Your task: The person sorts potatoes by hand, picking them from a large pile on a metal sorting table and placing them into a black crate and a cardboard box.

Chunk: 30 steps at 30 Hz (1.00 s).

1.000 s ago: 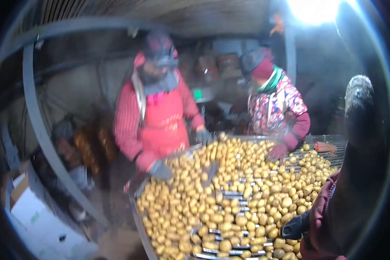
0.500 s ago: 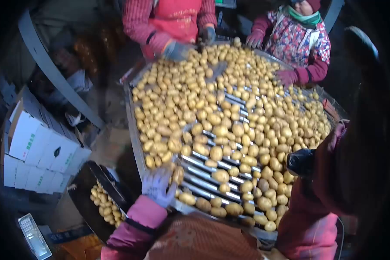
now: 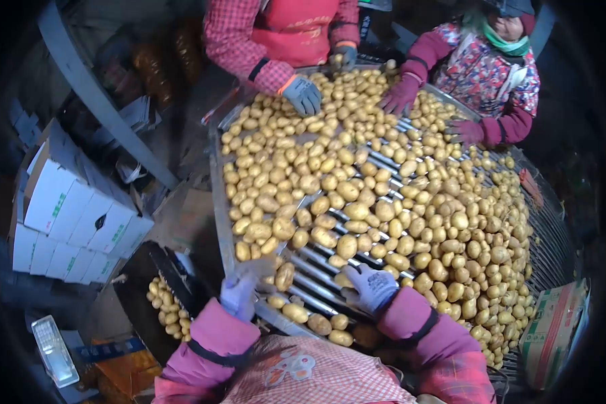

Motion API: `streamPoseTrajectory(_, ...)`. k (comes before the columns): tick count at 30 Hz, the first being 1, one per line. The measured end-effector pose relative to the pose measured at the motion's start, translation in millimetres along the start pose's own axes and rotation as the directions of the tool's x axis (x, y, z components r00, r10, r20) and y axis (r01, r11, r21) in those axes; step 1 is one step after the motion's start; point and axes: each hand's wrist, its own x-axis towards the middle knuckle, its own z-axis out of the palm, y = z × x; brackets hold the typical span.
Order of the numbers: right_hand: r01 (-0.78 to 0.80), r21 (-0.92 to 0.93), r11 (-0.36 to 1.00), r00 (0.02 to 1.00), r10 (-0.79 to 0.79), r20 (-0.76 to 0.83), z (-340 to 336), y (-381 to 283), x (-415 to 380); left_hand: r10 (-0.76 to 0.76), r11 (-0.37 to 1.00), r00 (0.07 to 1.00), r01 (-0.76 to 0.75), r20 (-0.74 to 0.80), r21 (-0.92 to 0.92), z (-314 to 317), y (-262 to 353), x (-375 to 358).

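Yellow-brown potatoes [image 3: 347,246] lie across a metal roller table [image 3: 310,269]. My left hand [image 3: 240,291], in a pale lilac work glove, is at the table's near left edge beside a potato [image 3: 285,276]. Its fingers are smeared by motion. At the near middle of the rollers, my right hand [image 3: 376,288], in a matching glove, has its fingers and thumb closed about a potato [image 3: 343,277]. A few potatoes [image 3: 320,324] sit along the near rail between my hands.
Across the table, a person in a red apron [image 3: 296,30] and another in a floral jacket [image 3: 461,67] have gloved hands on the potatoes. White cartons [image 3: 81,209] are stacked at left, near a dark container of potatoes [image 3: 168,310]. A carton [image 3: 552,330] stands at right.
My right arm has swung in from the right, bringing that hand over the rollers. My left hand stays by the left edge. The other people's hands have shifted over the potatoes.
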Motion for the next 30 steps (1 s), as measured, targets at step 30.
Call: streamPoseTrajectory(30,-0.027,-0.409,0.912,0.999,0.013,-0.038,-6,-24,110,-0.130,0.696,0.906,0.373,0.404,-0.613,9,-14,5)
